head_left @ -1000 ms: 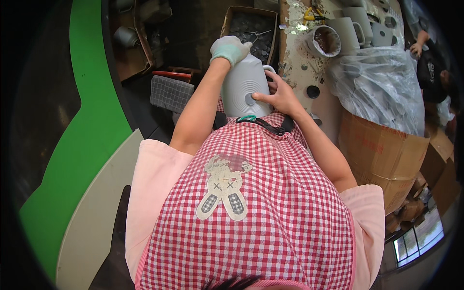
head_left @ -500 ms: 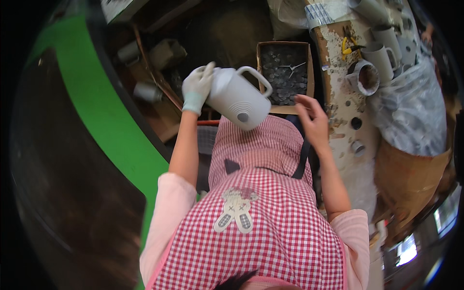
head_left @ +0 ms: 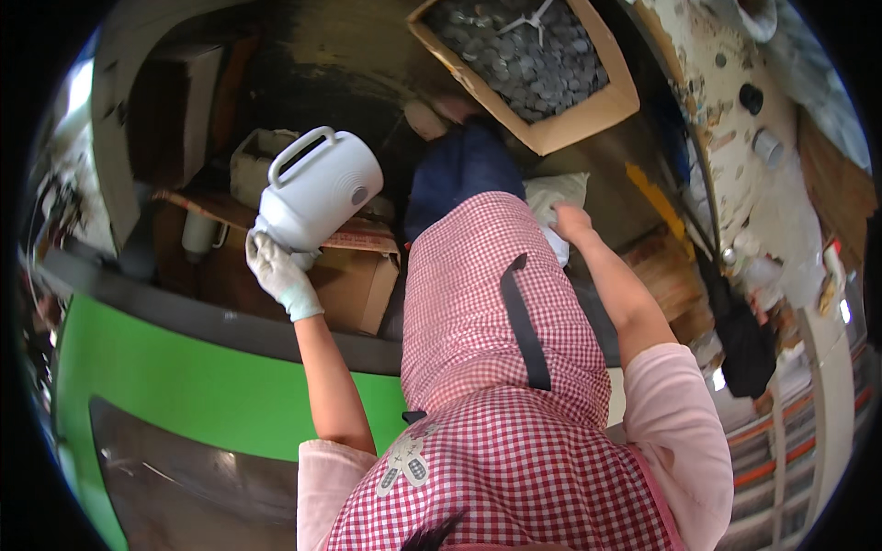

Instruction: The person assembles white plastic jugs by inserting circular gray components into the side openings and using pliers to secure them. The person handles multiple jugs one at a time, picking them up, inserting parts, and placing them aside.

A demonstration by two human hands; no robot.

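— Where's the white jug (head_left: 317,193)?
— I see it carried out to my left over the cardboard boxes (head_left: 354,275), gloved left hand (head_left: 276,273) clamped round its base. Right hand (head_left: 571,220) hangs loose, empty.
— Next?
— I'd judge a steady set-down.

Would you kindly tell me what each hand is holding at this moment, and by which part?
The gloved left hand holds the white jug by its lower end, not its handle. The bare right hand holds nothing.
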